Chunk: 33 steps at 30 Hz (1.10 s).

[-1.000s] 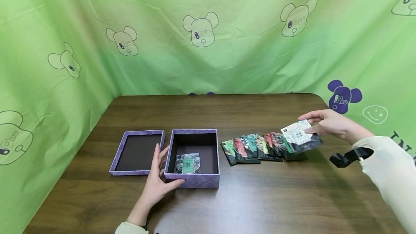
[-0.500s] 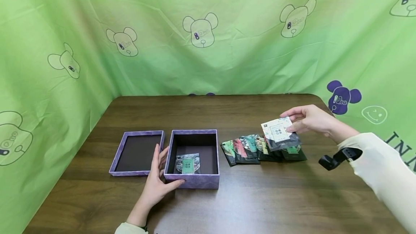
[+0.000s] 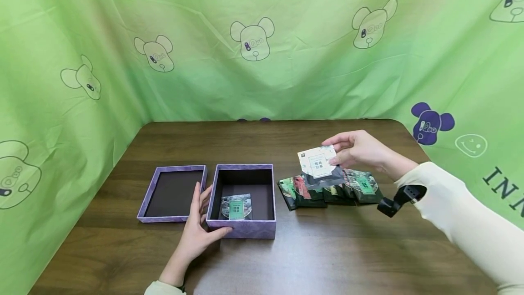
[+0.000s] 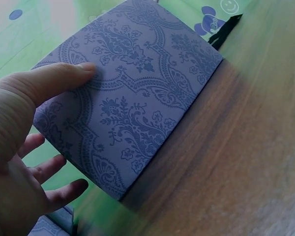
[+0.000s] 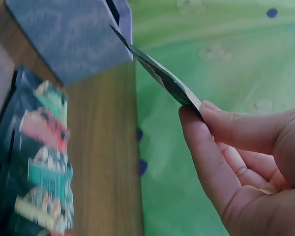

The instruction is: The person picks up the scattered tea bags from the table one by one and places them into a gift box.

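Observation:
My right hand (image 3: 362, 151) pinches a flat tea sachet (image 3: 318, 164) by its edge, thumb against fingers, and holds it above the row of sachets. White on its upper part, it has a dark lower end; the right wrist view shows this sachet (image 5: 162, 76) edge-on. My left hand (image 3: 198, 236) rests at the front left corner of an open purple patterned box (image 3: 254, 229). Its thumb lies flat on the front wall, and its fingers extend along the left side, as the left wrist view also shows. Inside the box lies one sachet (image 3: 236, 207) with a green label.
Several overlapping sachets (image 3: 364, 188) with green, red and yellow labels lie right of the box. Left of it lies the purple lid (image 3: 172, 218), inside up. All stand on a brown wooden table (image 3: 327, 249), with a green printed cloth (image 3: 303, 76) behind.
My right hand has carried the sachet leftward over the row toward the box, uncovering the right-hand sachets and covering some middle ones. My left hand and the box have stayed in place.

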Available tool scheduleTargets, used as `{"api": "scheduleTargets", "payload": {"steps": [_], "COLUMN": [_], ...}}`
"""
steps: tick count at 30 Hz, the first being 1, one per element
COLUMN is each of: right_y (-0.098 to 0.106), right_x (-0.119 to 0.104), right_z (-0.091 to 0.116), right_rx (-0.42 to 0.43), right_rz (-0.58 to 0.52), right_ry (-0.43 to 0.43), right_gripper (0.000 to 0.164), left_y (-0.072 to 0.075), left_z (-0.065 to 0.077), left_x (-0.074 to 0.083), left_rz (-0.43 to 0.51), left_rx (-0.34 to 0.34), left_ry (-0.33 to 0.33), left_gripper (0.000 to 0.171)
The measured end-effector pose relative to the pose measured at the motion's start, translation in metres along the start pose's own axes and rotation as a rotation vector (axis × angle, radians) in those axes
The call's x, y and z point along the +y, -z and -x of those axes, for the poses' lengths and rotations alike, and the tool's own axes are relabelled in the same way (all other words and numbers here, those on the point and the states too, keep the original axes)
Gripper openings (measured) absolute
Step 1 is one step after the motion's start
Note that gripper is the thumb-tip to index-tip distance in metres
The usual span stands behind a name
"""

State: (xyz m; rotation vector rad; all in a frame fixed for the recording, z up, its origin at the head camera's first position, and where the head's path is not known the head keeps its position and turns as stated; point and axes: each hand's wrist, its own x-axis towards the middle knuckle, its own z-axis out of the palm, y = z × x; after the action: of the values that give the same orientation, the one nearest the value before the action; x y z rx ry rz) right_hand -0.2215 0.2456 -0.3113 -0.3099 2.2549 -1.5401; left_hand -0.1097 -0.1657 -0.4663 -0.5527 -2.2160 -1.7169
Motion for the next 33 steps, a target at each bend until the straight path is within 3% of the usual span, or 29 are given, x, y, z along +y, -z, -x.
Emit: {"api": "scheduleTargets", "payload": {"steps": [14, 33], "right_y": [-0.054, -0.121], "right_x": [-0.02, -0.03], "right_z": [-0.023, -0.056], "right_rx": [-0.11, -0.201], "right_rz": [-0.094, -0.224], "right_ry": [0.043, -0.015], "right_gripper": [0.056, 0.047], "left_y": [0.0, -0.001], "left_z": [0.0, 0.0], "left_x": [-0.001, 0.0], "left_rz": [0.001, 0.013], "left_rx": [-0.003, 0.002], "left_ry": [-0.012, -0.014], "left_gripper": [0.131, 0.131]}}
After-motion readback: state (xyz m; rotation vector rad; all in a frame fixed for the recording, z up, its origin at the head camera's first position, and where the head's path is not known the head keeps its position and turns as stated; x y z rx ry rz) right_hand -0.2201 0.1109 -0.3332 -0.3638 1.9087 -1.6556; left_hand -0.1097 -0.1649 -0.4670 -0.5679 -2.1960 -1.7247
